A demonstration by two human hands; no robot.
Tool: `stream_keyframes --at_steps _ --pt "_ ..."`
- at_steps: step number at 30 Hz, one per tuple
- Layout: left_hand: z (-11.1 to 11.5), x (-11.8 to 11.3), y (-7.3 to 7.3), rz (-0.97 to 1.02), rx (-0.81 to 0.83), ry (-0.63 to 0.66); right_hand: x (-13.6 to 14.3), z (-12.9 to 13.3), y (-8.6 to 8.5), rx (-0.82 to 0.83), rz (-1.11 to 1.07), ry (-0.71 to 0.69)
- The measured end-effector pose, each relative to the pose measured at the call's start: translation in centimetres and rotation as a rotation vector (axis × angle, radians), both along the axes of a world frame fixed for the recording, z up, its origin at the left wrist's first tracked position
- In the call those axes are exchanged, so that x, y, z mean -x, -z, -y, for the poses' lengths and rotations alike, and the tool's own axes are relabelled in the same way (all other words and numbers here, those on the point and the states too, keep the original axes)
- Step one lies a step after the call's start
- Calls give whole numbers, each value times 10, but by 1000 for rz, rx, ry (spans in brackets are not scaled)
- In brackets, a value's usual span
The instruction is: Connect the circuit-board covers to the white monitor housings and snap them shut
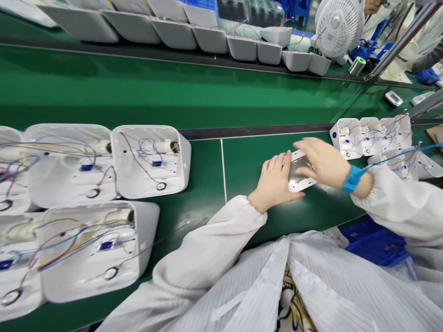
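A white rectangular panel with a grey, shiny centre (300,171) lies on the green worktop. My left hand (275,182) rests against its left side, fingers along that edge and thumb by the near edge, holding it. Over the panel's right side hovers my right hand (323,161), its fingers apart and slightly blurred; I cannot tell whether they touch it. A blue wrist strap (353,179) with a cord circles my right wrist.
White housings with wires (152,161) stand at left, and smaller-looking ones (348,138) at right. Across a green belt (173,87) sit several grey-white shells (175,34), a white fan (337,25) and a solder spool (357,66). A blue bin (377,242) is near my right side.
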State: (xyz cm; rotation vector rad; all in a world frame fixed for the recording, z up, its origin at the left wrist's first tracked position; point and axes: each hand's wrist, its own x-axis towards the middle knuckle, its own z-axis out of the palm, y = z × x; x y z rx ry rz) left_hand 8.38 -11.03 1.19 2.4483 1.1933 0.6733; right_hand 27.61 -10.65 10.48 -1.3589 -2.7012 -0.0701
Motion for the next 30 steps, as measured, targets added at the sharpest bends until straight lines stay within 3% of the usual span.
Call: stream_keyframes --at_steps 2,5,13,21,30 --pt "-4 1 0 1 -13 33 12 -15 8 64 20 -330" --pt "-3 2 -1 -26 -18 53 16 -27 21 128 92 -501" --pt "7 5 4 13 -93 26 13 -10 32 105 144 -447" --pt "-4 5 -7 -3 34 39 14 -19 32 117 101 -387" --pt "-5 7 -6 25 37 30 17 -58 26 110 135 -316"
